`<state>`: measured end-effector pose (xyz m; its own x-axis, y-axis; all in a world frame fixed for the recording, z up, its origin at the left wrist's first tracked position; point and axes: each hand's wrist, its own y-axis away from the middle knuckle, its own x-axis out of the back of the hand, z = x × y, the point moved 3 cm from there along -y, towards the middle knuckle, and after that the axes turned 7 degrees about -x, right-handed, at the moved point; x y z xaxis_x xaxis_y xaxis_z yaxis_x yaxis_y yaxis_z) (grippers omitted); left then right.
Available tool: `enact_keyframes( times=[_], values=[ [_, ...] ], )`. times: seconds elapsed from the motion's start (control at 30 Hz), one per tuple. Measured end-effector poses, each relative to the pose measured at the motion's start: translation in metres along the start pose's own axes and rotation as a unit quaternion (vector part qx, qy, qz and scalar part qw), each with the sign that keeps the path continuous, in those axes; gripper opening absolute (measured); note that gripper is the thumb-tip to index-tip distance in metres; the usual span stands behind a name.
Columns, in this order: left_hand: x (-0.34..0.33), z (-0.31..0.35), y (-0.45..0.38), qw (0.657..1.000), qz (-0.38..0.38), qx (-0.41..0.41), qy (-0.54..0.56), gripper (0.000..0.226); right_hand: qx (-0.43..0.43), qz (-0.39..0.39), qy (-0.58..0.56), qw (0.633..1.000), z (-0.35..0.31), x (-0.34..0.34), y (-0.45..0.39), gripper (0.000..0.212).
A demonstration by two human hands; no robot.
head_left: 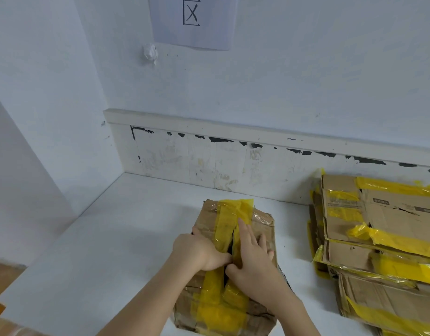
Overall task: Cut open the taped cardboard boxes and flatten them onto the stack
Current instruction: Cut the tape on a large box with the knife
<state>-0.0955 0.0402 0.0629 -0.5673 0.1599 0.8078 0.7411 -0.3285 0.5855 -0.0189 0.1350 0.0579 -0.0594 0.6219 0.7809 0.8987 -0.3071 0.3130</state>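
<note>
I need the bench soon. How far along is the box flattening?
Done: several flattened boxes are piled at the right. In hand: one box, its yellow tape already slit; left hand and right hand are parting the flaps. Left: flatten and stack it.

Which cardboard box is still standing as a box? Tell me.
The box under both hands, left hand and right hand, its yellow-taped top seam split. The other boxes lie flattened in the stack to its right.
</note>
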Motion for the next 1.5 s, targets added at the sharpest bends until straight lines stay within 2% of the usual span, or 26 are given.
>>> enact_keyframes(
  times=[0.17, 0.27, 0.43, 0.47, 0.53, 0.6, 0.67, 0.73, 0.8, 0.87, 0.93, 1.0, 1.03, 1.1, 1.13, 1.23, 1.33, 1.43, 1.5],
  values=[
    [-0.008, -0.001, -0.007, 0.999, 0.017, 0.030, 0.005, 0.112, 0.029, 0.020, -0.050, 0.998, 0.005, 0.003, 0.003, 0.092],
    [-0.004, 0.000, -0.001, 1.000, 0.011, -0.016, -0.006, 0.100, 0.047, 0.018, -0.040, 0.998, 0.007, 0.006, 0.003, 0.090],
    [-0.004, -0.004, 0.021, 0.991, 0.072, -0.076, -0.088, 0.079, 0.120, -0.019, 0.037, 0.992, 0.018, 0.018, -0.015, 0.086],
    [0.000, -0.004, 0.026, 0.986, 0.100, -0.081, -0.104, 0.074, 0.136, -0.033, 0.046, 0.989, 0.019, 0.019, -0.020, 0.085],
    [0.017, -0.008, 0.032, 0.969, 0.213, -0.083, -0.095, 0.059, 0.175, -0.059, 0.061, 0.981, 0.018, 0.016, -0.029, 0.083],
    [0.026, -0.014, 0.025, 0.934, 0.333, -0.114, -0.057, 0.046, 0.228, -0.072, 0.098, 0.966, 0.012, 0.007, -0.036, 0.085],
    [0.021, -0.020, 0.005, 0.918, 0.350, -0.183, -0.031, 0.055, 0.262, -0.069, 0.145, 0.952, 0.006, -0.002, -0.044, 0.085],
    [0.006, -0.026, -0.018, 0.928, 0.301, -0.220, -0.018, 0.091, 0.301, -0.050, 0.137, 0.942, 0.002, -0.006, -0.051, 0.079],
    [-0.010, -0.037, -0.035, 0.942, 0.272, -0.196, -0.006, 0.123, 0.313, -0.005, 0.058, 0.948, 0.002, -0.001, -0.054, 0.065],
    [-0.016, -0.045, -0.042, 0.948, 0.274, -0.162, -0.006, 0.126, 0.252, 0.102, -0.059, 0.961, 0.015, 0.015, -0.056, 0.051],
    [-0.019, -0.051, -0.042, 0.947, 0.285, -0.144, -0.010, 0.111, 0.144, 0.245, -0.172, 0.943, 0.046, 0.034, -0.054, 0.038],
    [-0.018, -0.056, -0.043, 0.946, 0.293, -0.136, -0.010, 0.098, 0.002, 0.308, -0.187, 0.933, 0.092, 0.039, -0.054, 0.027],
    [-0.018, -0.057, -0.043, 0.947, 0.292, -0.132, -0.009, 0.094, -0.062, 0.289, -0.133, 0.946, 0.115, 0.033, -0.054, 0.024],
    [-0.018, -0.054, -0.045, 0.945, 0.295, -0.138, -0.022, 0.080, -0.160, 0.174, 0.010, 0.972, 0.155, 0.006, -0.054, 0.029],
    [-0.020, -0.053, -0.047, 0.945, 0.295, -0.139, -0.029, 0.069, -0.198, 0.113, 0.059, 0.972, 0.168, -0.009, -0.052, 0.033],
    [-0.021, -0.048, -0.050, 0.940, 0.308, -0.133, -0.056, 0.056, -0.235, 0.009, 0.089, 0.968, 0.182, -0.034, -0.043, 0.036],
    [-0.021, -0.048, -0.050, 0.938, 0.315, -0.124, -0.075, 0.058, -0.246, -0.013, 0.104, 0.963, 0.182, -0.039, -0.041, 0.030],
    [-0.023, -0.049, -0.048, 0.943, 0.300, -0.116, -0.083, 0.071, -0.252, -0.008, 0.105, 0.962, 0.177, -0.039, -0.041, 0.019],
    [-0.022, -0.050, -0.048, 0.943, 0.300, -0.117, -0.088, 0.067, -0.253, 0.018, 0.039, 0.967, 0.177, -0.036, -0.040, 0.022]
  ],
)
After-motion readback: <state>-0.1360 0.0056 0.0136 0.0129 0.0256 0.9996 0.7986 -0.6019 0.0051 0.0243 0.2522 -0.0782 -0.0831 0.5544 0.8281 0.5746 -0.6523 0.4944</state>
